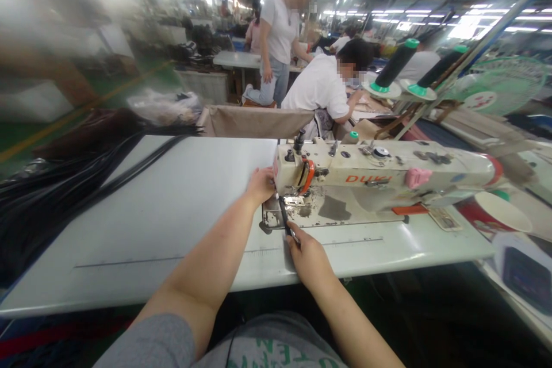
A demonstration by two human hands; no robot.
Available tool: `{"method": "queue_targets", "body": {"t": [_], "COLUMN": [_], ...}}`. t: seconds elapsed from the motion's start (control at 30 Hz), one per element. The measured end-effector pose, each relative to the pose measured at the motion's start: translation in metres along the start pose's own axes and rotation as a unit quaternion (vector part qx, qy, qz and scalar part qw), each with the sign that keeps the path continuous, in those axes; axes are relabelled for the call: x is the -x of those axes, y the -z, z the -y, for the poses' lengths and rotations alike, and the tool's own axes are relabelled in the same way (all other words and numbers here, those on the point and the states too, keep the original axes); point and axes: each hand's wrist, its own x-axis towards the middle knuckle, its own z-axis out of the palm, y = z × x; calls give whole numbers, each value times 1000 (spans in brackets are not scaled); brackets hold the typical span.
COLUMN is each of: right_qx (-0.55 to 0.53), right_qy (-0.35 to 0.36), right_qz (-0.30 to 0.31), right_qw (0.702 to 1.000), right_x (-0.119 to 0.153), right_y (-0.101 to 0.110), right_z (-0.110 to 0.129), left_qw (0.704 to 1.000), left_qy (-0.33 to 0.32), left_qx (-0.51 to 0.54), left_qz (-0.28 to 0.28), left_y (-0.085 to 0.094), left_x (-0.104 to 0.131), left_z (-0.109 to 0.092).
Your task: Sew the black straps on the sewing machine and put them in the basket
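Note:
A white industrial sewing machine (340,169) stands on the pale table, its needle end facing left. A narrow black strip (283,211) runs from under the needle area toward me. My right hand (309,256) is closed on the near end of this strip, and a thin shiny metal tool (295,236), its kind unclear, shows between the fingers. My left hand (260,185) reaches to the left side of the machine head, close beside the strip's far part. Its fingertips are hidden behind the head, so I cannot see what they hold.
Long black strips (107,184) hang over the table's left side. A ruler line (129,261) marks the near tabletop (172,224). Behind stands a fabric-lined bin (259,122), with two co-workers beyond it. Thread cones (393,66) and a green fan (495,89) are at right, above a phone (528,276).

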Motion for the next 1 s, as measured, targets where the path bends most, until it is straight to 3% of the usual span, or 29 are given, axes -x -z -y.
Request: {"method": "queue_targets", "body": {"t": [0.37,0.63,0.83,1.0], "right_qx": [11,10,-53,-134], "right_qy": [-14,34,78,125], "right_qz": [-3,-61,-131,-139], "right_qw": [1000,998,987,973], "right_x": [-3,-1,9,9], "right_y": [-3,-5,-2,-1], "right_z": [1,-2,-2,6], "left_qw": [999,988,945,881], "left_qy": [1,45,136,170], "left_qx": [38,132,257,400], "left_qz": [-22,-63,-152,-188], "left_y": [-3,0,-3,-5], "left_x": [1,-3,-2,23], "left_z": [0,4,13,15]}}
